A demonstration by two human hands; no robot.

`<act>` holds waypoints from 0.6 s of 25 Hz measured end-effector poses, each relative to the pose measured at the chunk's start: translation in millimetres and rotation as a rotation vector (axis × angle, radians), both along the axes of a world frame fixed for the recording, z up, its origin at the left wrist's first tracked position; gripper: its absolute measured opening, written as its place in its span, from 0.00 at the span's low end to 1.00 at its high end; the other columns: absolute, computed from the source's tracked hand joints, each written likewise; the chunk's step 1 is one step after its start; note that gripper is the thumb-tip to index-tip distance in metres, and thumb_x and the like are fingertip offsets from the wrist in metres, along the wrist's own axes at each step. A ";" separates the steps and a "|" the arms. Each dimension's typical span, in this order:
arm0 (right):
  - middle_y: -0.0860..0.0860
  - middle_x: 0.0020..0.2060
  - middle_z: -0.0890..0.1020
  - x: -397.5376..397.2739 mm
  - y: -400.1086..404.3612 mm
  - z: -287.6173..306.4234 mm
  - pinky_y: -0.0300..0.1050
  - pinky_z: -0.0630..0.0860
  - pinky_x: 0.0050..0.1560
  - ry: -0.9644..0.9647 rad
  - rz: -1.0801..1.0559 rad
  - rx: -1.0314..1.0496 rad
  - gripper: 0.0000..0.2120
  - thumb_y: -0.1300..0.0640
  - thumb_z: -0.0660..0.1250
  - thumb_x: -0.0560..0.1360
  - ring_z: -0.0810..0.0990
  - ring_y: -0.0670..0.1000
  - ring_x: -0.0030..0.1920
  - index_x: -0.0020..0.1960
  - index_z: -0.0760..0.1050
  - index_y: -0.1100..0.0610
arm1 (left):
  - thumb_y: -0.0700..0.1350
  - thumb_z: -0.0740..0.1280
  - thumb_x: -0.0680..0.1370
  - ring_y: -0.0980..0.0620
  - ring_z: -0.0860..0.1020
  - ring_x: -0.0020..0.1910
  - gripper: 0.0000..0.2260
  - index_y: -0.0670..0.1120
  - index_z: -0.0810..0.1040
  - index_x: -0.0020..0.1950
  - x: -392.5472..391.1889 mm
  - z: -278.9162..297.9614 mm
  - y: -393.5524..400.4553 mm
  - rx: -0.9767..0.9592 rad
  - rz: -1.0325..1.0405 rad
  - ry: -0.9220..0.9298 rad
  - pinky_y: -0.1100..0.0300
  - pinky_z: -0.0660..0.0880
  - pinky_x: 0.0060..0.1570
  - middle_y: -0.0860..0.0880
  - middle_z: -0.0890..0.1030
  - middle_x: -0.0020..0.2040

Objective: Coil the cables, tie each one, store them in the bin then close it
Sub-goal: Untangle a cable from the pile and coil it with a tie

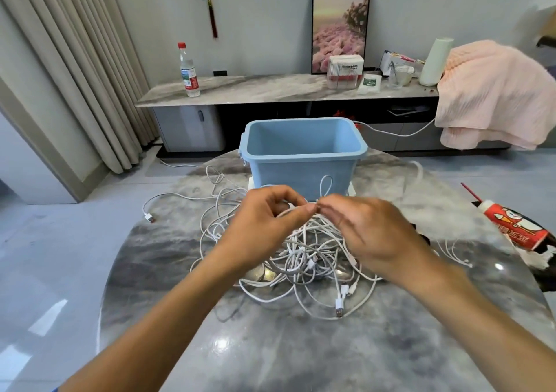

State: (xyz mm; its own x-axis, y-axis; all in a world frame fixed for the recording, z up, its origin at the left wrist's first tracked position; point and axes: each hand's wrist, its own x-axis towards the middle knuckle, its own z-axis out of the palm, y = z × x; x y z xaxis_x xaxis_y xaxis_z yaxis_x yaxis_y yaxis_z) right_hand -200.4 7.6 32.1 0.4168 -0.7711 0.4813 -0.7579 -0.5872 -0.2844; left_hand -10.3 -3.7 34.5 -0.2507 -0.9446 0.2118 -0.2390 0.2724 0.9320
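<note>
Both hands (316,226) pinch one white cable (326,185), partly hiding the tangle (304,259).

Room reading bright and evenly lit, glare spots bouncing off the glossy marble table (270,355) and floor tiles (45,316), soft shadows sitting under the cable tangle (310,256), wide-angle bending curtains (75,69) at edges, right corner smearing

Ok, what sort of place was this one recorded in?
Most likely a home living room: a long low cabinet against the wall carries a framed flower picture, floor-length curtains hang at the left, and a pink blanket is draped over the cabinet's end.
</note>
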 end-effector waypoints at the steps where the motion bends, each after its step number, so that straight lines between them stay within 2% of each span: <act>1: 0.48 0.31 0.79 -6.3 -2.1 5.7 0.48 0.70 0.32 -0.080 -0.040 -0.059 0.14 0.48 0.56 0.81 0.77 0.52 0.31 0.53 0.78 0.53 | 0.48 0.73 0.74 0.55 0.62 0.22 0.10 0.43 0.78 0.39 4.1 2.0 -1.6 0.143 -0.034 0.157 0.63 0.64 0.23 0.48 0.68 0.27; 2: 0.46 0.28 0.76 -14.8 -4.7 10.8 0.45 0.68 0.30 -0.162 -0.093 -0.111 0.13 0.50 0.57 0.82 0.74 0.47 0.28 0.51 0.79 0.54 | 0.49 0.71 0.73 0.56 0.61 0.21 0.11 0.42 0.76 0.40 7.6 3.2 -2.0 0.248 -0.097 0.254 0.63 0.65 0.22 0.50 0.66 0.26; 3: 0.45 0.26 0.75 -23.7 -7.4 15.8 0.40 0.65 0.29 -0.261 -0.152 -0.135 0.12 0.52 0.59 0.82 0.72 0.45 0.27 0.50 0.79 0.54 | 0.49 0.70 0.74 0.56 0.60 0.21 0.12 0.41 0.75 0.40 9.6 3.5 -1.4 0.309 -0.172 0.297 0.63 0.67 0.22 0.52 0.65 0.25; 5: 0.40 0.27 0.76 -41.0 -11.9 24.5 0.37 0.63 0.31 -0.483 -0.245 -0.113 0.10 0.53 0.60 0.82 0.71 0.41 0.29 0.51 0.79 0.54 | 0.51 0.68 0.75 0.57 0.60 0.21 0.13 0.42 0.74 0.39 10.7 2.5 0.6 0.367 -0.294 0.330 0.62 0.69 0.24 0.53 0.62 0.24; 7: 0.38 0.29 0.75 -55.2 -16.1 30.5 0.38 0.64 0.33 -0.711 -0.328 -0.100 0.10 0.53 0.59 0.82 0.70 0.40 0.30 0.51 0.79 0.52 | 0.52 0.66 0.77 0.56 0.60 0.21 0.14 0.42 0.74 0.38 11.9 -1.7 -1.8 0.349 -0.292 0.275 0.61 0.69 0.27 0.52 0.62 0.24; 9: 0.43 0.29 0.72 -67.7 -20.5 30.5 0.40 0.62 0.30 -0.972 -0.414 -0.087 0.11 0.52 0.58 0.81 0.67 0.42 0.29 0.48 0.79 0.49 | 0.53 0.64 0.79 0.55 0.62 0.23 0.16 0.42 0.75 0.38 15.0 -5.9 -6.6 0.290 -0.220 0.170 0.60 0.67 0.31 0.52 0.64 0.24; 10: 0.45 0.29 0.71 -73.2 -24.2 27.2 0.42 0.61 0.29 -1.050 -0.459 -0.013 0.11 0.53 0.58 0.81 0.66 0.45 0.29 0.47 0.79 0.50 | 0.53 0.64 0.79 0.55 0.62 0.23 0.17 0.42 0.75 0.37 16.3 -6.5 -8.3 0.269 -0.182 0.147 0.61 0.66 0.30 0.52 0.65 0.24; 11: 0.47 0.29 0.73 -78.6 -28.4 21.9 0.43 0.62 0.30 -1.028 -0.522 0.122 0.11 0.54 0.59 0.81 0.67 0.47 0.29 0.48 0.80 0.51 | 0.53 0.64 0.79 0.56 0.61 0.24 0.17 0.42 0.74 0.37 17.5 -6.5 -9.3 0.266 -0.146 0.159 0.63 0.66 0.28 0.53 0.64 0.24; 12: 0.48 0.31 0.78 -81.4 -29.9 14.9 0.44 0.67 0.32 -0.856 -0.591 0.301 0.11 0.56 0.59 0.80 0.71 0.49 0.31 0.53 0.80 0.53 | 0.53 0.63 0.78 0.56 0.59 0.24 0.17 0.42 0.74 0.36 17.6 -6.2 -9.3 0.277 -0.115 0.200 0.63 0.64 0.25 0.54 0.62 0.24; 13: 0.50 0.41 0.83 -79.6 -27.7 7.5 0.47 0.74 0.40 -0.541 -0.659 0.464 0.13 0.57 0.61 0.79 0.77 0.53 0.39 0.61 0.78 0.55 | 0.53 0.62 0.79 0.56 0.57 0.23 0.17 0.43 0.74 0.37 16.4 -5.7 -8.3 0.291 -0.086 0.235 0.64 0.61 0.23 0.53 0.60 0.24; 14: 0.51 0.58 0.82 -73.4 -21.9 2.8 0.51 0.76 0.53 -0.209 -0.655 0.544 0.20 0.58 0.63 0.78 0.79 0.57 0.53 0.69 0.71 0.54 | 0.52 0.62 0.80 0.56 0.55 0.23 0.16 0.43 0.75 0.37 14.2 -5.0 -6.9 0.296 -0.063 0.233 0.65 0.57 0.23 0.53 0.59 0.25; 15: 0.52 0.72 0.71 -63.8 -15.0 -0.8 0.54 0.71 0.65 -0.010 -0.572 0.493 0.30 0.58 0.66 0.76 0.72 0.57 0.67 0.76 0.62 0.53 | 0.51 0.62 0.81 0.56 0.55 0.23 0.17 0.43 0.76 0.37 10.9 -4.7 -5.3 0.295 -0.055 0.194 0.65 0.55 0.23 0.53 0.59 0.25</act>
State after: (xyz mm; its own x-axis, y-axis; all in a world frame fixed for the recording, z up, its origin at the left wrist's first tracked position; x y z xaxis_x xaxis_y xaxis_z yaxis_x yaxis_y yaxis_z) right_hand -264.2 -7.4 31.2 -0.1157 -0.9929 0.0261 -0.9023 0.0940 -0.4208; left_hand 0.6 -8.9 29.7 -0.2849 -0.9584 -0.0196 -0.0420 -0.0079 0.9991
